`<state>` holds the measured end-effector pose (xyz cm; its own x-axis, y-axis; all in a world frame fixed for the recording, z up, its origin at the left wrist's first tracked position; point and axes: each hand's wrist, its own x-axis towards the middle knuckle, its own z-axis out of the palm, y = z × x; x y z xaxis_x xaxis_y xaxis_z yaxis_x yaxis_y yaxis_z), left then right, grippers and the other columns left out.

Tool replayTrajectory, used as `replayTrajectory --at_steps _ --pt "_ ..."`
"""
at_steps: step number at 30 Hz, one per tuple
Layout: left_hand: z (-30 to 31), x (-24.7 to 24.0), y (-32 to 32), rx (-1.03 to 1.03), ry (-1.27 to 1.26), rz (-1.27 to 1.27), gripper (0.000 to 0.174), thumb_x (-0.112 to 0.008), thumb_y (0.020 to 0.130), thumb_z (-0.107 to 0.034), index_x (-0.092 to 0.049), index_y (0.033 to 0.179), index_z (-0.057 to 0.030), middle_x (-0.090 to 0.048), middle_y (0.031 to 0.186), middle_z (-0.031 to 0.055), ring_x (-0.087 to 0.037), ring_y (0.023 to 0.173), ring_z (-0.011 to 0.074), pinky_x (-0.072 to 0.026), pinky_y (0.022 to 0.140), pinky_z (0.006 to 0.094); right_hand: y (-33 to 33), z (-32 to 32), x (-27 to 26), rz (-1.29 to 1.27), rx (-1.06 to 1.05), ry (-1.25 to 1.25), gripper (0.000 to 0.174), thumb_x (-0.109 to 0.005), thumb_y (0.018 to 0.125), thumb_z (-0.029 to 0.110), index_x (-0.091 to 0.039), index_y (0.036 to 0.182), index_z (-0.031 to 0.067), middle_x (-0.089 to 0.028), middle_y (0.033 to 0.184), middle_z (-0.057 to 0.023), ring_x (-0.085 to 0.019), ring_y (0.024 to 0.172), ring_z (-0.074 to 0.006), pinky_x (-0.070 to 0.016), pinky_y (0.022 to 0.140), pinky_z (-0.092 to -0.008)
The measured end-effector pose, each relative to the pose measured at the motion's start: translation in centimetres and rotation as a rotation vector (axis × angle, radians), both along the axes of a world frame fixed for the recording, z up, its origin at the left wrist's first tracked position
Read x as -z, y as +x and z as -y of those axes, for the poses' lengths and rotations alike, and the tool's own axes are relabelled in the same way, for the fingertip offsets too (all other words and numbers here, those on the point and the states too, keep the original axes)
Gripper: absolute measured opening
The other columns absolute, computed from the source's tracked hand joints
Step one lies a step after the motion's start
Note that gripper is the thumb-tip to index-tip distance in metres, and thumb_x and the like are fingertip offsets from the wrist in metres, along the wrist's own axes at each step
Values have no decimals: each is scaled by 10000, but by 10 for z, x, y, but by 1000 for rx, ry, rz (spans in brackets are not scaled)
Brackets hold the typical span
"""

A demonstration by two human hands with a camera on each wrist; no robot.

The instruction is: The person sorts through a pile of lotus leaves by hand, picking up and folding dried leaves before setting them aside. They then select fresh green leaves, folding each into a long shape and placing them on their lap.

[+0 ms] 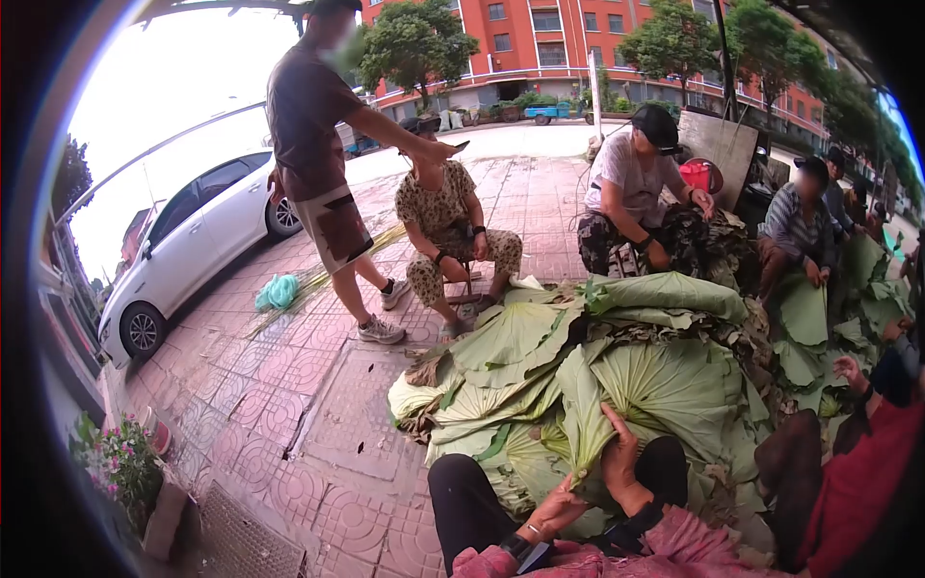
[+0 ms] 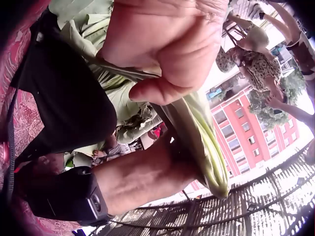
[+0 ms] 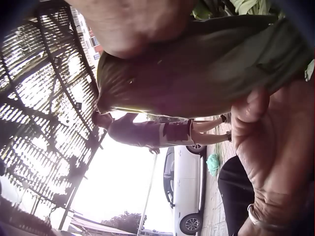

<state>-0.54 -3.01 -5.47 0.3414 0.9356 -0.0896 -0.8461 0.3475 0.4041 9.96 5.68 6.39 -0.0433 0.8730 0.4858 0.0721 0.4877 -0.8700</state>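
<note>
A folded green leaf (image 1: 584, 416) stands between the two hands over the lap, its gathered pale end low. My left hand (image 1: 554, 511) pinches its lower part; in the left wrist view the thumb of this hand (image 2: 167, 44) curls over the leaf (image 2: 209, 152). On the other side, my right hand (image 1: 624, 464) grips the leaf with fingers pointing up along it. The right wrist view has the right hand (image 3: 142, 24) against the leaf (image 3: 182, 73), its fingertips hidden, and the left hand (image 3: 280, 147) at the lower edge.
A heap of large leaves (image 1: 665, 385) lies just beyond the knees. Several seated people surround it, and a standing person (image 1: 318, 144) holds a phone. A white car (image 1: 198, 236), a teal bundle (image 1: 277, 292) and a flower planter (image 1: 125, 472) are to the left.
</note>
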Motion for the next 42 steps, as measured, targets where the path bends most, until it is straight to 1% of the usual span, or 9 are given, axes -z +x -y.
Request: replayTrajectory --at_steps 5,8,11,13,16,20,24,27,42 --pt "14 -22 5 104 88 569 698 -570 801 -150 -212 1400 -138 -360 1370 90 -376 1223 245 -198 1048 498 -5 6 1 -91 -75 -7 354 -429 878 22 -528 1217 25 -632 1047 -123 -577 947 -144 -435 830 -264" --pt "10 -20 5 167 192 692 645 -537 867 -258 -195 1399 -134 -340 1381 76 -376 1217 251 -247 1025 495 -5 12 -16 -130 -144 -8 353 -452 896 65 -501 1242 19 -618 1069 -100 -563 947 -130 -431 834 -255" --pt "3 -19 10 15 -269 155 440 -483 904 -323 -439 1260 -68 -470 1277 119 -423 1195 256 -241 1041 511 -5 17 -14 -118 -195 -73 371 -483 890 73 -488 1257 20 -607 1093 -86 -551 944 -115 -430 833 -248" --pt "-13 64 11 198 -152 307 404 -432 929 -302 -467 1231 -36 -524 1219 110 -485 1127 256 -327 1002 466 -9 25 -15 -103 -215 -86 380 -498 882 68 -486 1258 17 -601 1110 -82 -544 946 -109 -427 835 -244" --pt "-16 76 17 218 20 433 380 -421 935 -300 -513 1186 -31 -576 1148 79 -542 1038 223 -412 933 411 -18 34 0 -116 -249 -46 391 -509 871 50 -484 1259 17 -594 1126 -75 -551 957 -115 -427 844 -241" --pt "-23 56 15 -72 -52 658 381 -429 930 -303 -511 1194 -40 -559 1182 92 -546 1038 240 -442 913 400 -26 41 11 -260 -327 -13 369 -505 880 78 -494 1243 12 -569 1184 -94 -541 1049 -148 -409 915 -261" --pt "-31 5 6 -509 -289 259 440 -415 927 -364 -490 1225 -48 -524 1233 114 -515 1091 274 -412 959 404 -15 37 22 -591 -602 -534 401 -484 884 80 -449 1278 17 -490 1283 -119 -462 1169 -175 -357 977 -281" --pt "-37 -13 -3 -673 -325 112 548 -405 899 -467 -469 1249 -50 -493 1277 105 -472 1142 296 -369 993 419 1 39 30 -541 -668 -632 401 -492 877 74 -449 1271 14 -494 1273 -119 -467 1158 -172 -363 969 -282" --pt "-40 -4 -16 -539 -143 272 557 -460 856 -485 -513 1212 -60 -509 1260 125 -476 1120 319 -351 988 462 61 63 67 -88 -638 -434 404 -535 846 46 -452 1238 2 -516 1223 -120 -496 1100 -159 -396 924 -285"
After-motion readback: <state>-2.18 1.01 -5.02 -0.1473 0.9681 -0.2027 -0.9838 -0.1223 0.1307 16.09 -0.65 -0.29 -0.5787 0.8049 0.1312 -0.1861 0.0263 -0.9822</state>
